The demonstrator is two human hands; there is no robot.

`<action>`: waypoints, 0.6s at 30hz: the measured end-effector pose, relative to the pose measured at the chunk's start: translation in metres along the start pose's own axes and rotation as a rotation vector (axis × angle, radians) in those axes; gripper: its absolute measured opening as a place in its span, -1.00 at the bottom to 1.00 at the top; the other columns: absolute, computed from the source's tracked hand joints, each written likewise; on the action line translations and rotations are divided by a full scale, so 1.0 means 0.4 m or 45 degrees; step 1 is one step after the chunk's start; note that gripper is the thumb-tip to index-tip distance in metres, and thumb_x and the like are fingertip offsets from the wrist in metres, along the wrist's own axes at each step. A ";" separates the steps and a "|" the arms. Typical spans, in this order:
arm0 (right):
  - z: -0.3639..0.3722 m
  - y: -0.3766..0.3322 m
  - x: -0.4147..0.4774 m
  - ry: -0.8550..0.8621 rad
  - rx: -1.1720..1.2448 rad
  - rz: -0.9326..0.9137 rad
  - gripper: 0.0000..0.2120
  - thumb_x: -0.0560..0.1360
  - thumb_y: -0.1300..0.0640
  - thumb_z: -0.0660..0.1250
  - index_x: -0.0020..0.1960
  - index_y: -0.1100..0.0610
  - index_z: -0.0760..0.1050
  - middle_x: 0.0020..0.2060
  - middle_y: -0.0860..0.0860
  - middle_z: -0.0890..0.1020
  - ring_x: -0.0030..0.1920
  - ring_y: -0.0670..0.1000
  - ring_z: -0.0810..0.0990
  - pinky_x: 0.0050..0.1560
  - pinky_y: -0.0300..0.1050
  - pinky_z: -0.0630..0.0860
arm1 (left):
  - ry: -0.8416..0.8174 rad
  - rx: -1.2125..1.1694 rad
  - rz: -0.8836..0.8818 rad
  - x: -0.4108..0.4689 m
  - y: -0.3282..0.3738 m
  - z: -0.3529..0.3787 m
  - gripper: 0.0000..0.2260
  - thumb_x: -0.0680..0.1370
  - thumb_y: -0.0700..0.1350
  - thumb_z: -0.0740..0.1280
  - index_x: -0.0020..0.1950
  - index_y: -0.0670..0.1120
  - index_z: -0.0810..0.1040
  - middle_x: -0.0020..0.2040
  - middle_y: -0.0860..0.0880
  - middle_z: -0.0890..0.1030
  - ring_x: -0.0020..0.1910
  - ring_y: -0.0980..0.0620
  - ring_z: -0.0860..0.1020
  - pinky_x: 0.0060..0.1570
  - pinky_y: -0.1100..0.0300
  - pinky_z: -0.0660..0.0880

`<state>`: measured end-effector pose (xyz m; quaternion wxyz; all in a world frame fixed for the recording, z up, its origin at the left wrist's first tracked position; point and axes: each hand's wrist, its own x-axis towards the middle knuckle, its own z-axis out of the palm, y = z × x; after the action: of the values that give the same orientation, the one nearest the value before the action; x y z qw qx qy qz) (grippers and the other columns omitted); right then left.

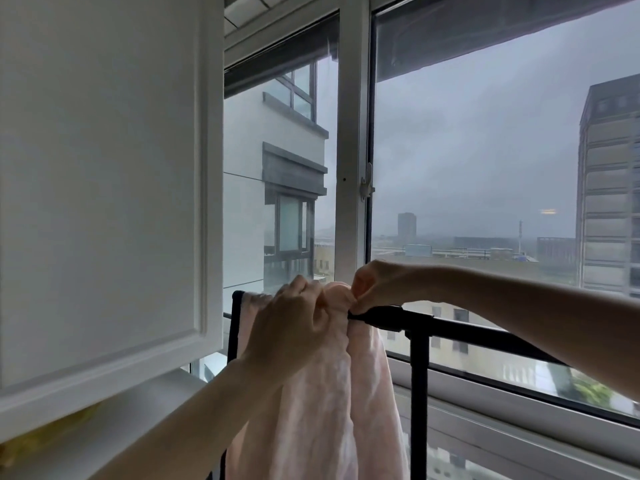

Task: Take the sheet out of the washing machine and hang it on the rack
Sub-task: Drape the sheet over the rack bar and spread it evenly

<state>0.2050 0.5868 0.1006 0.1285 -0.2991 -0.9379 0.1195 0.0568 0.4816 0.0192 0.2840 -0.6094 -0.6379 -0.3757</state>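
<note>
A pale pink sheet (325, 393) hangs bunched over the top bar of a black rack (450, 329), its folds falling straight down toward me. My left hand (291, 323) grips the gathered cloth at the bar, fingers curled into the fabric. My right hand (370, 284) pinches the top of the bunch just above the bar, the arm reaching in from the right. The washing machine is out of sight.
A white cabinet door (104, 185) stands open close on the left. Behind the rack is a large window (467, 150) with a white frame and a sill. The rack's bar runs bare to the right, with an upright post (417, 393).
</note>
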 end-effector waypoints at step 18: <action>0.004 0.021 0.028 0.377 0.194 -0.006 -0.78 0.56 0.16 0.31 -0.26 0.12 0.45 -0.40 0.03 0.59 -0.34 0.01 0.60 -0.21 -0.10 0.60 | -0.084 0.035 -0.151 0.049 0.021 0.000 -0.71 0.56 0.14 0.26 -0.25 0.00 0.55 -0.20 0.06 0.48 -0.16 0.05 0.51 -0.11 0.10 0.46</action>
<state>0.2001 0.5998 0.0985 0.2879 -0.3005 -0.8977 0.1445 0.0634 0.4925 0.0364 0.2484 -0.5786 -0.6870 -0.3626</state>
